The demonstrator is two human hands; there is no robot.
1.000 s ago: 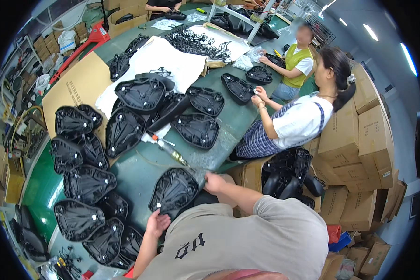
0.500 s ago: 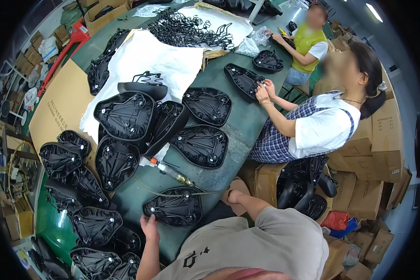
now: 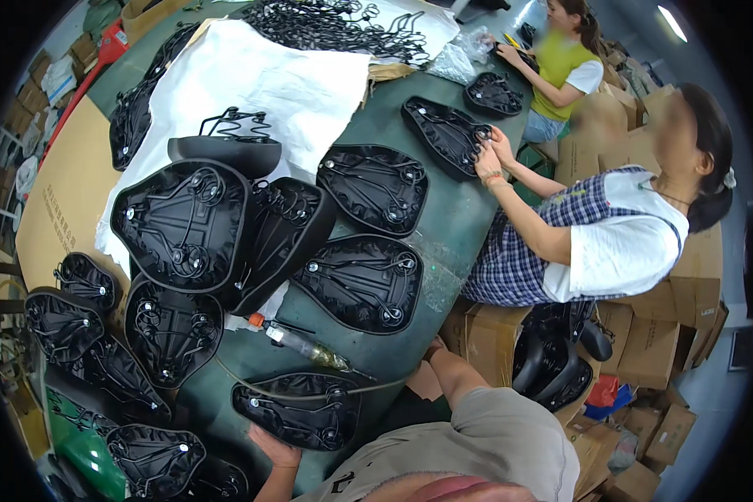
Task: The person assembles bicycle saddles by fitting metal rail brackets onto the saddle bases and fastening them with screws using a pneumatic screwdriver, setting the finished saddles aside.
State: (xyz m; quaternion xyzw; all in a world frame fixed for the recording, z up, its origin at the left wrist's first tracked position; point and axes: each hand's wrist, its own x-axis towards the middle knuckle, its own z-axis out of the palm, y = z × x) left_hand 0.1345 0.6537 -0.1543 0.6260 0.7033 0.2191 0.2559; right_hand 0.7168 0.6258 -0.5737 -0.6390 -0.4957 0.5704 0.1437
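A black bicycle saddle (image 3: 298,412) lies upside down at the near table edge, its wire frame showing. My left hand (image 3: 274,446) grips its near left rim, with the fingertips partly hidden under it. My right hand (image 3: 432,348) is low by the table's right edge; its fingers are mostly hidden, and I cannot make out anything in it. Just beyond the saddle lies a clear-bodied power screwdriver (image 3: 305,345) with an orange end, and a thin hose (image 3: 309,392) runs across the saddle.
Several upturned saddles (image 3: 359,282) lie ahead, and others are piled left (image 3: 180,226). White sheeting (image 3: 301,100) and a heap of black wire frames (image 3: 334,33) are farther back. A co-worker (image 3: 610,226) handles a saddle (image 3: 443,134) on the right; another person (image 3: 560,67) sits beyond. Cartons (image 3: 493,339) stand beside the table.
My view has shifted, so the near saddles sit lower and larger. My left hand has moved from beside the saddle's rim to partly beneath it. The right hand stays by the table edge.
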